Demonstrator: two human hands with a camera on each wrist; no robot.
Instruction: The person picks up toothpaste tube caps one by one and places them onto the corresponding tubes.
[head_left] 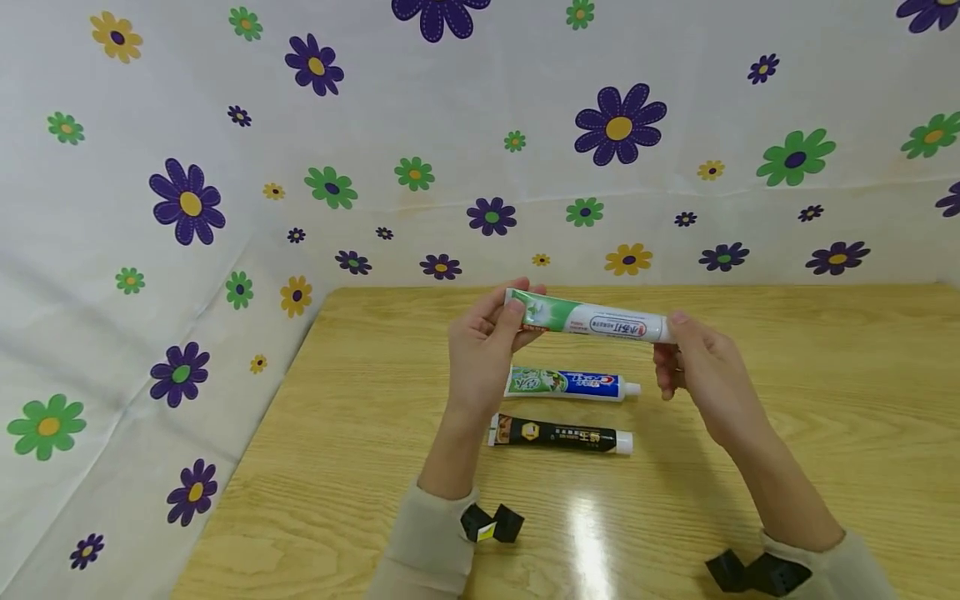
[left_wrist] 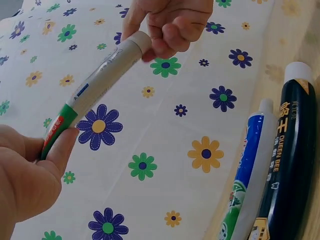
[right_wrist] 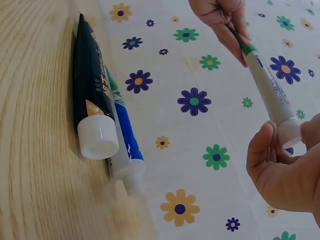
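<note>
A white and green toothpaste tube (head_left: 600, 321) is held up level above the table between both hands. My left hand (head_left: 483, 350) pinches its flat green end, thumb on the front. At the capped end, my right hand (head_left: 708, 367) grips the white cap (right_wrist: 288, 132) with thumb and fingers. Below, a blue and green toothpaste tube (head_left: 573, 383) lies on the table, its left end partly behind my left hand. Nearer to me lies a black toothpaste tube (head_left: 566, 434) with a white cap, roughly parallel to it and apart from both hands.
The wooden table (head_left: 840, 433) carries the two lying tubes. A white cloth with printed flowers (head_left: 450, 100) hangs behind the table and along its left side. Black straps with small mounts (head_left: 491, 523) sit at both sleeves.
</note>
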